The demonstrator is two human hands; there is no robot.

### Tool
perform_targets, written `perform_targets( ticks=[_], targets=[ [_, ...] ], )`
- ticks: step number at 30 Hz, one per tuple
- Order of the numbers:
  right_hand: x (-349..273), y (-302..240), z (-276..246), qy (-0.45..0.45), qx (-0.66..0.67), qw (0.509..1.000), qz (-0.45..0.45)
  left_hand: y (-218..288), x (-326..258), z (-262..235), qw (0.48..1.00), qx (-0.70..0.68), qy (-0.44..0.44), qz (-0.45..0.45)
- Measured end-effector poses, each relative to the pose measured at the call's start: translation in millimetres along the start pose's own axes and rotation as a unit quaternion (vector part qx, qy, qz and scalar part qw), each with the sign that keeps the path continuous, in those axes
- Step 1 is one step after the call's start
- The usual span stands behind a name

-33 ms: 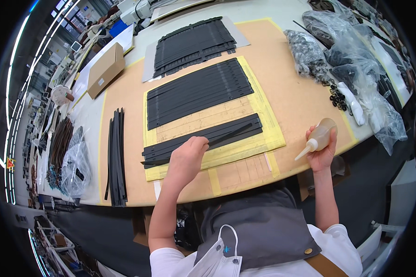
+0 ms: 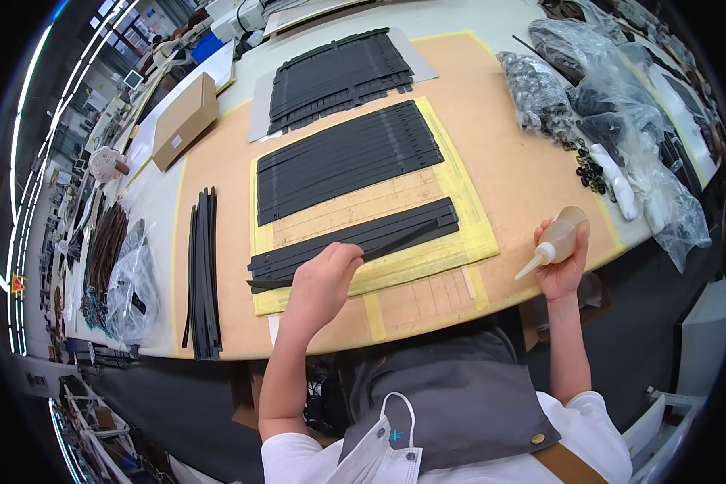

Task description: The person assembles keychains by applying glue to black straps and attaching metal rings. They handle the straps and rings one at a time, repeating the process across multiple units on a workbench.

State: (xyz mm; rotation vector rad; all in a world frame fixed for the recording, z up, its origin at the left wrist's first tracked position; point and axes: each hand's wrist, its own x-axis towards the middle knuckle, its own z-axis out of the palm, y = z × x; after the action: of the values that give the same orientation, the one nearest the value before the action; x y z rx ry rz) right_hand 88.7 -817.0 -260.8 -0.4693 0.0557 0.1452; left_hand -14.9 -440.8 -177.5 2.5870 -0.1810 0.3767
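My left hand (image 2: pixel 323 282) is closed on a thin black strip (image 2: pixel 403 236) near its middle. That strip lies slantwise over several similar black strips (image 2: pixel 339 239), laid side by side along the near part of a yellow-taped board (image 2: pixel 477 234). Off the board's right side, my right hand (image 2: pixel 563 270) wraps round a translucent squeeze bottle (image 2: pixel 569 228), whose pale nozzle points down and to the left. A larger panel of parallel black strips (image 2: pixel 347 161) covers the board's far part.
Left of the board lies a bundle of black strips (image 2: pixel 204 274). Beyond it another black panel (image 2: pixel 339 77) rests on grey card. A cardboard box (image 2: pixel 185 121) stands at the far left. Plastic bags (image 2: pixel 540 93) and small black rings (image 2: pixel 589 169) lie on the right.
My left hand and the strip it holds have shifted very slightly, the strip's right tip a little lower. My right hand and the bottle look still.
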Motion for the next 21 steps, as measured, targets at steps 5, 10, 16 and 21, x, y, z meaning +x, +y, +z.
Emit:
perform_targets(
  ticks=[5, 10, 16, 21],
  targets=[
    [-5, -3, -2, -0.005, -0.016, 1.0, -0.018, 16, -24, -13, 0.979, -0.149, -0.108, -0.086],
    [-4, 1, 0, -0.015, -0.037, 0.999, 0.011, 8, -45, 23, 0.965, -0.202, -0.134, -0.103],
    [-11, 5, 0, 0.024, -0.082, 0.996, 0.003, 12, -55, 39, 0.97, -0.19, -0.087, -0.12],
    [-16, 17, 8, 0.028, -0.149, 0.988, -0.006, 13, -58, 46, 0.977, -0.163, -0.077, -0.112]
  ],
)
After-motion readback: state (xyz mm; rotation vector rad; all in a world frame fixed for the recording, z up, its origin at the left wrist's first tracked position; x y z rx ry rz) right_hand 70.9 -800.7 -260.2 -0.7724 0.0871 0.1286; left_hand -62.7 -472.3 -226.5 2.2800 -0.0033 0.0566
